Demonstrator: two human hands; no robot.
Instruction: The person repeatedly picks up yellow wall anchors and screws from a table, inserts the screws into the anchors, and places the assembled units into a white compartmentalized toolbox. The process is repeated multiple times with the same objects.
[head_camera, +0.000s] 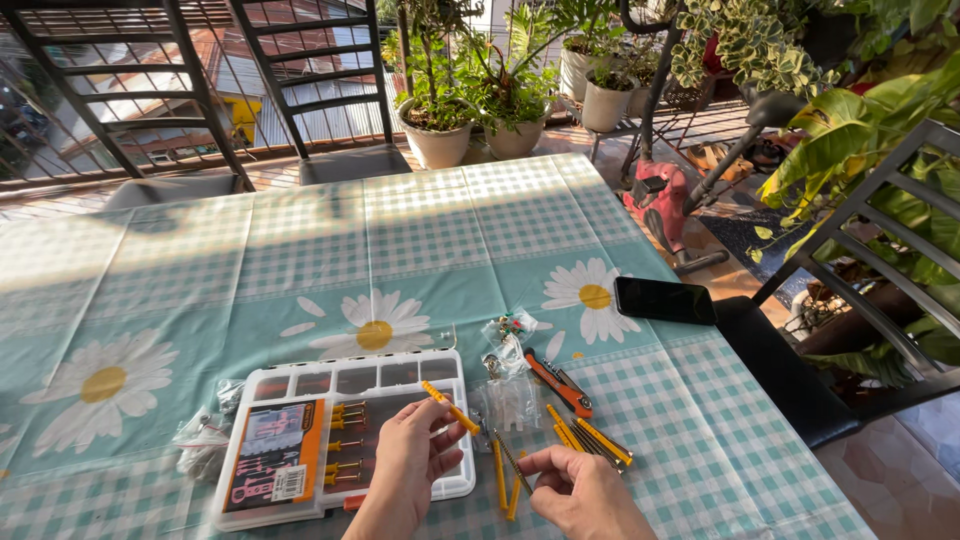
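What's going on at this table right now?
A person sits at a table covered with a daisy-print tablecloth. Their left hand holds a small yellow-handled screwdriver over an open plastic tool case. Their right hand pinches a thin tool among other yellow screwdrivers lying loose on the cloth. An orange utility knife, small plastic bags and a black phone lie nearby.

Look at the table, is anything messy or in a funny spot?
A bit. Several yellow-handled tools lie loose and crisscrossed on the tablecloth instead of in the open organizer case. The left hand holds one more; the right hand pinches another. The black phone sits close to the table's edge. Nothing looks broken or spilled.
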